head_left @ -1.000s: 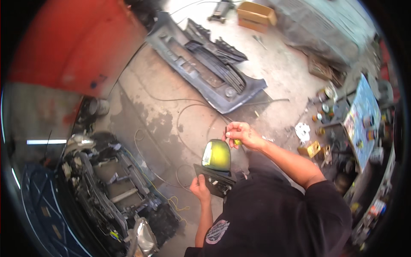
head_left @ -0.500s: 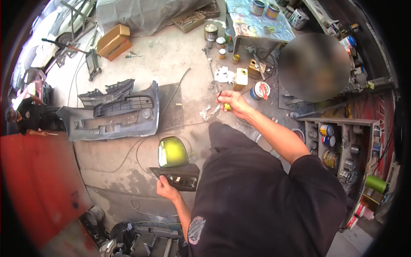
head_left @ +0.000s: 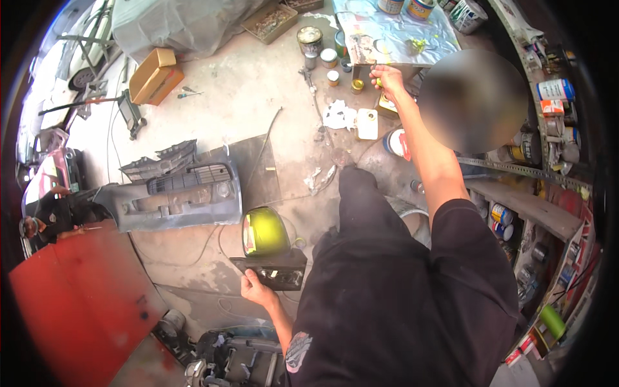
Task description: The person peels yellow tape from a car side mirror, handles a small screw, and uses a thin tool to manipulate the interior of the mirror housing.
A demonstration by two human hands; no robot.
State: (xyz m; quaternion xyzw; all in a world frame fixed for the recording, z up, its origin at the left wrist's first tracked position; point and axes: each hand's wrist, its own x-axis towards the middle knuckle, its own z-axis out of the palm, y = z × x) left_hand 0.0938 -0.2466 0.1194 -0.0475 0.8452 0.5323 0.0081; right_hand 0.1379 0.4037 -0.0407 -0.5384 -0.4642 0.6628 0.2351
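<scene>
My left hand (head_left: 258, 288) is closed on the edge of the black base of a car side mirror (head_left: 267, 233), whose housing is glossy yellow-green. My right hand (head_left: 388, 79) reaches out by the near edge of a low covered table (head_left: 358, 32), its fingers pinched on a small yellow-green thing (head_left: 379, 82) too small to name. A patch of the same yellow-green stuff (head_left: 418, 45) lies on the table's shiny cover. Below that hand stand a square tin and a white-topped can (head_left: 367, 124).
A grey car bumper (head_left: 174, 197) lies on the floor at left, near a red panel (head_left: 80, 303). Behind it sits a cardboard box (head_left: 155, 77). Paint cans (head_left: 310, 39) stand beside the table. Shelves of cans (head_left: 500, 222) line the right. A person (head_left: 48, 222) works at far left.
My right hand has moved forward and to the right, from over the floor to the table's edge. My left hand still holds the side mirror. The whole view has shifted.
</scene>
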